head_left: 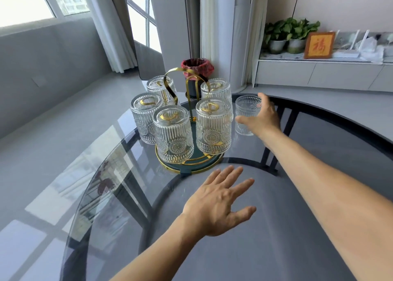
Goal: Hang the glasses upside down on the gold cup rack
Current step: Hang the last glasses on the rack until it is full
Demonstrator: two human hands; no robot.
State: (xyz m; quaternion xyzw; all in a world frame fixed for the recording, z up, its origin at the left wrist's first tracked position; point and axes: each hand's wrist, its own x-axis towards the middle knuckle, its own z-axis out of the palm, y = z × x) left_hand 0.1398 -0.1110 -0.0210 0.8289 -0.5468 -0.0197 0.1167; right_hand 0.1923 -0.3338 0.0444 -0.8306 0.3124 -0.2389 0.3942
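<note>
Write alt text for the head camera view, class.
A right hand reaches open for an upright ribbed glass beside a gold cup rack holding five inverted glasses on a round glass table. The left hand hovers open nearby.

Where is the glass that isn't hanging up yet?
The loose glass stands upright on the table, just right of the gold rack, with the right hand reaching around it.

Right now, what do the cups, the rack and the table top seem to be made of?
Cups, such as the upright one by the right hand: clear pressed glass, see-through with ribbed walls and a medallion pattern. Rack: probably metal with a shiny gold finish, going by its thin bent loops and bright glints. Table top: likely smoked glass, since it mirrors the window and shows the dark frame beneath.
</note>
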